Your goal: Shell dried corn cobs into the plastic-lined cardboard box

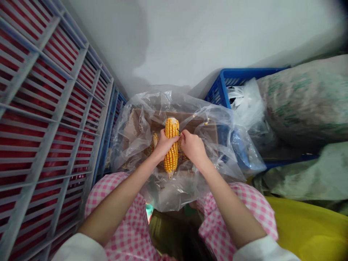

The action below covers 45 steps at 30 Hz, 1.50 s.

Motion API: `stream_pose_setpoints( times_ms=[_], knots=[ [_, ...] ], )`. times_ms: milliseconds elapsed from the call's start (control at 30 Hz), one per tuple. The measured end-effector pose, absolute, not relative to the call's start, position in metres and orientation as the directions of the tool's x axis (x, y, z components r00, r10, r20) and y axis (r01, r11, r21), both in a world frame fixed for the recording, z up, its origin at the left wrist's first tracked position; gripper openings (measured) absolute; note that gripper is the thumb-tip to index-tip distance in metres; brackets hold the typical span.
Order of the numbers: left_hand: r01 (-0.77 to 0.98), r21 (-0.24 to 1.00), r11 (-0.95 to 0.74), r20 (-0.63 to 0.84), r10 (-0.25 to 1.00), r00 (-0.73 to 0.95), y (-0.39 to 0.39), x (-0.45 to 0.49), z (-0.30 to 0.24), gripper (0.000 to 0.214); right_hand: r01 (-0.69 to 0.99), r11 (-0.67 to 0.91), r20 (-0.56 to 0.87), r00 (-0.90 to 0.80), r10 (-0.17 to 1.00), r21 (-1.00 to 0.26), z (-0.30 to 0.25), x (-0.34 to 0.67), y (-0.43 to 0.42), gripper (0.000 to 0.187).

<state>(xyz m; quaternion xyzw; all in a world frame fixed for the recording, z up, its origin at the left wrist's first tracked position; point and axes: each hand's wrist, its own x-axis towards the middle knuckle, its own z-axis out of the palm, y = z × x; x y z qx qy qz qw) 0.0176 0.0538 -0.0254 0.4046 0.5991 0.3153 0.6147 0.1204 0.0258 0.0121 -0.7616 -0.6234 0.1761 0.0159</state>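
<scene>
Head view: left hand (163,145) grips round a corn cob (171,161) over plastic sheeting (130,145); right hand (193,146) pinches a thin pick (178,130), barely discernible, against kernels. Risk: a slipping pick could jab the left hand.

A yellow corn cob (172,145) is partly hidden by the left hand (163,144). A thin dark sliver (178,130) at the right hand (193,146) is too small to identify. A yellow plastic tub (310,232) is cut off at near right.
</scene>
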Motion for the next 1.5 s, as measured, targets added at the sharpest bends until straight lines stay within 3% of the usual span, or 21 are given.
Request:
stream_pose_setpoints(
  times_ms=[300,600,833,967,1100,1200,1333,1500],
  knots=[
    [0.163,0.875,0.456,-0.461,0.887,-0.009,0.047,0.016,-0.033,0.039,0.883,-0.3,-0.24,0.223,0.945,-0.361,-0.013,0.106,0.022,0.028],
    [0.078,0.837,0.541,-0.539,0.841,-0.055,0.039,0.017,-0.037,0.041,0.705,-0.377,-0.278,0.258,0.925,-0.601,-0.032,0.102,0.018,0.027],
    [-0.054,0.78,0.623,-0.626,0.778,-0.051,0.039,0.021,-0.032,0.039,0.648,-0.391,-0.28,0.272,0.92,-0.653,-0.033,0.103,0.024,0.027],
    [-0.072,0.797,0.6,-0.603,0.797,-0.031,0.044,0.021,-0.027,0.039,0.733,-0.344,-0.259,0.232,0.938,-0.587,-0.019,0.107,0.028,0.028],
    [-0.051,0.811,0.582,-0.583,0.812,-0.015,0.044,0.022,-0.031,0.04,0.878,-0.337,-0.303,0.237,0.923,-0.34,-0.01,0.109,0.026,0.027],
    [-0.058,0.812,0.58,-0.581,0.814,0.007,0.042,0.023,-0.035,0.039,0.948,-0.241,-0.313,0.169,0.935,-0.209,-0.006,0.109,0.023,0.023],
    [-0.072,0.802,0.593,-0.596,0.803,-0.013,0.043,0.023,-0.035,0.038,0.983,-0.108,-0.329,0.053,0.943,-0.15,0.0,0.111,0.02,0.021],
    [0.023,0.834,0.552,-0.552,0.834,0.01,0.043,0.021,-0.037,0.042,0.968,-0.199,-0.322,0.142,0.936,-0.152,0.008,0.117,0.021,0.025]
  ],
)
